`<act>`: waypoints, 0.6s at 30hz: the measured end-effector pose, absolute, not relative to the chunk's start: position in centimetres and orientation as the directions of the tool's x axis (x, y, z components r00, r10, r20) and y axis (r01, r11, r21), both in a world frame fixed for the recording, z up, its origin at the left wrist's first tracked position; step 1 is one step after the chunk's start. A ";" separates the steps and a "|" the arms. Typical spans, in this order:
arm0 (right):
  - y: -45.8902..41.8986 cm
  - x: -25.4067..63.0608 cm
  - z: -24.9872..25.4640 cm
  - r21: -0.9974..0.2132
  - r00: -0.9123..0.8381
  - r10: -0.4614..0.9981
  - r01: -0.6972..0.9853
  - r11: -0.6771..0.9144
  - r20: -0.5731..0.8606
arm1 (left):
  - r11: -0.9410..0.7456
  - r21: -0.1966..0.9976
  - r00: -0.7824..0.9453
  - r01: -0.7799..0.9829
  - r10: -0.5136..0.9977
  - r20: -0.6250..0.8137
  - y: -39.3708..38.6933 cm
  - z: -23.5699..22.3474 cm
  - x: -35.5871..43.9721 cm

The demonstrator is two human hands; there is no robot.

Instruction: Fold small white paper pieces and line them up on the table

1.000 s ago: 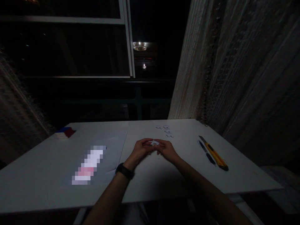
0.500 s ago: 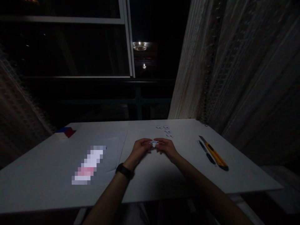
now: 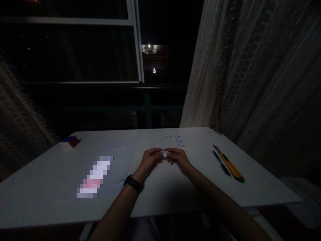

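Between my fingertips, near the middle of the white table, is a small folded piece of white paper point(image 3: 165, 153). My left hand point(image 3: 152, 158), with a dark band on its wrist, pinches the paper's left side. The right side is pinched by my right hand point(image 3: 179, 158). Both hands are closed, and their fingers hide most of the paper. Just beyond them lie several small paper pieces point(image 3: 178, 140) with dark marks.
On the right rest a yellow box cutter point(image 3: 232, 168) and a dark pen point(image 3: 221, 164). Paper sheets point(image 3: 120, 160) lie left, beside a pixelated bright patch point(image 3: 96, 174). A coloured block point(image 3: 70, 142) sits at the far left of the table point(image 3: 160, 201). Curtains point(image 3: 200, 67) hang behind.
The paper between my fingers has tilted slightly and less of its upper part shows. Both hands stay in nearly the same place.
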State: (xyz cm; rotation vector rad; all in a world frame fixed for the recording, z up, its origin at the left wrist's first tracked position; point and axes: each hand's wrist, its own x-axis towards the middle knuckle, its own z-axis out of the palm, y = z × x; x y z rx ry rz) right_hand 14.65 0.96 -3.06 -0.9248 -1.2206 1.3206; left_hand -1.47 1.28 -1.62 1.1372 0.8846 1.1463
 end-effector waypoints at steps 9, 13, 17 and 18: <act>1.0 14.8 -3.0 -0.980 -0.114 0.991 -0.192 0.048 0.071 | -0.130 0.990 0.165 -0.062 0.976 0.139 1.4 -1.6 -1.3; 1.2 14.8 -3.1 -0.980 -0.112 0.991 -0.196 0.044 0.067 | -0.130 0.991 0.166 -0.020 0.977 0.131 1.5 -1.7 -1.3; 1.3 14.9 -3.3 -0.978 -0.107 0.992 -0.205 0.037 0.060 | -0.117 0.993 0.161 -0.031 0.980 0.120 1.4 -1.7 -1.3; 1.3 15.0 -3.3 -0.977 -0.106 0.992 -0.209 0.037 0.061 | -0.116 0.993 0.160 -0.020 0.980 0.118 1.3 -1.7 -1.3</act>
